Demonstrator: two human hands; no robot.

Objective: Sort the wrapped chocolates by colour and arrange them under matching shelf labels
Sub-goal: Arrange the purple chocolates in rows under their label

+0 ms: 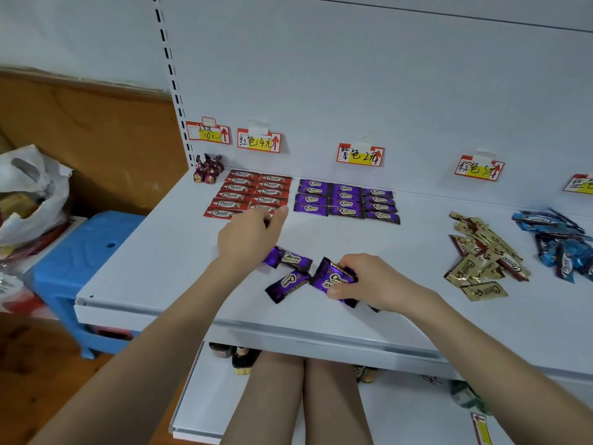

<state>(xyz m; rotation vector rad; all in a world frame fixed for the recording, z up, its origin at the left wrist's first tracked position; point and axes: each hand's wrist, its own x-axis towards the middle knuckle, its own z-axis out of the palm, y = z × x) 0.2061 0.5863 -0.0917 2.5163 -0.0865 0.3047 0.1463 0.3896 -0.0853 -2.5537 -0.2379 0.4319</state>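
Right hand (369, 281): fingers and thumb are curled round a small bunch of purple foil-wrapped chocolate bars (335, 279), held low over the front of the white metal shelf (154, 252). Two loose purple-wrapped bars (292, 260) lie on the shelf just left of that bunch, one of them touching the left wrist.

Left hand (248, 236): its back is toward the camera and it reaches to the near right corner of the grid of red-wrapped chocolate bars (253, 192). Its fingers are bent; whether they hold anything cannot be told from this angle.

The red grid lies on the shelf below the red-and-yellow paper label (259, 141). A grid of purple-wrapped bars (346, 200) lies just beside it, below a second paper label (360, 154). Further right, a loose heap of gold-wrapped bars (484, 261) and a heap of blue-wrapped bars (558, 242) lie unsorted.
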